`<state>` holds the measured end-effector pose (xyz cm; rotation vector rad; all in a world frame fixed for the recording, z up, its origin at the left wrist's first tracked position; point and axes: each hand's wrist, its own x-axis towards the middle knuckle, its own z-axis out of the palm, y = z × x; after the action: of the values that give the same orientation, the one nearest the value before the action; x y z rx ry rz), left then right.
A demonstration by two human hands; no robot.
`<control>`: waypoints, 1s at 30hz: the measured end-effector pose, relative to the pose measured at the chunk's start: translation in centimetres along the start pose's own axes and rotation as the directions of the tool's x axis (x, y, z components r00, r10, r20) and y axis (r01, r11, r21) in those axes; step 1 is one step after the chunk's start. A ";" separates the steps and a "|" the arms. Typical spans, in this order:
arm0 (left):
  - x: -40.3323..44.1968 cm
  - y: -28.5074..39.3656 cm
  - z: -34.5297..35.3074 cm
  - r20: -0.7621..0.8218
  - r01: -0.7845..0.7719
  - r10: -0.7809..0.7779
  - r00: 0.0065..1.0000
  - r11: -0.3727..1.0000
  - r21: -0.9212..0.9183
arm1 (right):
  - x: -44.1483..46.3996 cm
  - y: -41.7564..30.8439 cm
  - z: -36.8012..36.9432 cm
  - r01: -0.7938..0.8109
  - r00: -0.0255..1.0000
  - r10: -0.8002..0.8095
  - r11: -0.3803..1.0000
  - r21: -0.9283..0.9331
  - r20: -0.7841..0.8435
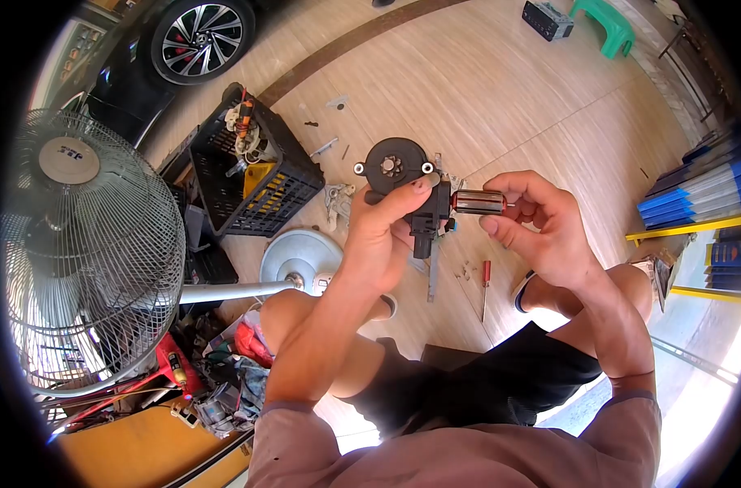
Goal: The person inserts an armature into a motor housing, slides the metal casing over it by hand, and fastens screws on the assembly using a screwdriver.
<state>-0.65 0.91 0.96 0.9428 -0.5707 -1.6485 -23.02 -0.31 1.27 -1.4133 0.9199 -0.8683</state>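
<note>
- The black motor case (421, 207) was held up over the floor (541, 122), about mid-scene, gripped by the left hand (378, 220), with the thumb pressed flat across its near side.
- The shiny motor core (478, 202) was lined up just to the right of that, its right end pinched between the thumb and fingers of the right hand (541, 215). Whether its left end was seated in the case couldn't really be told.
- A small gear (393, 166) could be seen in the round far part of the case, so that face was turned up.
- A red-handled screwdriver (486, 274) had been left on the floor, nearer than the core, and a metal strip (432, 281) was laid out to its left.
- Over on the left, a black crate (293, 195) was loaded with parts, and a big fan (93, 244) was parked nearer and further left.
- Far right, a green stool (617, 34) was placed beside a boxy car stereo (548, 21).
</note>
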 end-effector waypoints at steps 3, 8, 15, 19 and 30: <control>0.0 0.0 -0.1 0.006 0.001 -0.001 1.000 1.000 0.012 | 0.0 0.1 0.1 0.031 1.000 -0.031 0.999 -0.028 0.001; -0.1 0.1 0.0 0.010 0.001 -0.001 1.000 1.000 0.015 | 0.1 0.2 0.0 0.013 1.000 -0.013 0.999 0.043 -0.001; 0.0 -0.1 -0.2 0.024 -0.007 0.007 1.000 1.000 0.017 | 0.2 0.2 -0.7 -0.080 0.994 0.084 0.995 -0.067 0.063; 0.0 0.0 -0.3 0.011 -0.003 0.003 1.000 1.000 0.011 | 0.1 0.4 -0.1 -0.028 1.000 0.027 0.999 0.029 0.009; 0.1 -0.1 -0.2 0.006 -0.003 0.003 1.000 1.000 0.017 | 0.0 0.2 -0.1 0.035 0.999 -0.035 0.999 0.041 0.004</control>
<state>-0.57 0.85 0.76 0.9493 -0.5903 -1.6468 -23.13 -0.34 1.07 -1.3993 0.8717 -0.9053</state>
